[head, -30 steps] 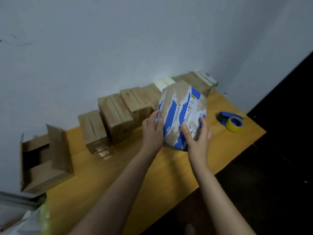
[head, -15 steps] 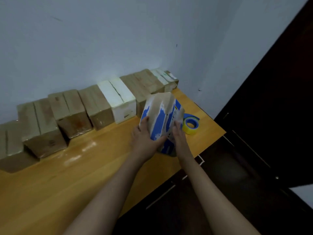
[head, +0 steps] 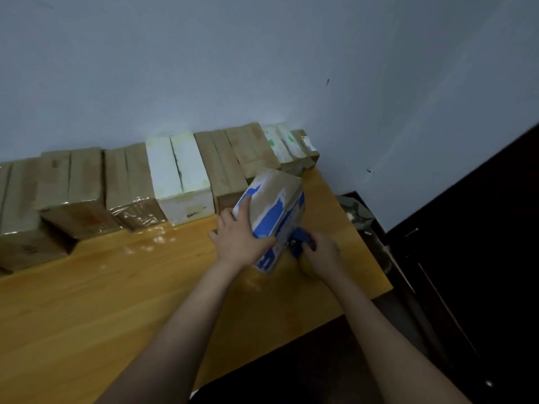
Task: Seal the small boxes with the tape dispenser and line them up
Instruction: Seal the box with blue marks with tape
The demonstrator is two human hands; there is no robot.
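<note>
Wood makes up the table (head: pixel 145 287) that carries everything: a row of boxes (head: pixel 125 182) stands along the wall (head: pixel 262 68) at its back edge, and in front of that row's right part the blue-printed box (head: pixel 280 205) sits tilted on a lower corner. The left hand (head: pixel 239 240) grips it, forefinger laid up the near face and thumb across the blue side. The right hand (head: pixel 320 252) has its fingers curled round the blue tape dispenser (head: pixel 299 240), just beside the box's lower right edge. I judge the step to be taking up the dispenser to tape this box. It would go best with the box first set flat, flap seam upward, the left hand pressing the flaps together while the tape starts on one end face and runs straight along the seam. The row's left end is cut off by the frame; the box's seam does not show, so I cannot tell whether its flaps are closed; the roll and cutting edge are hidden under the right hand, and blur softens both
</note>
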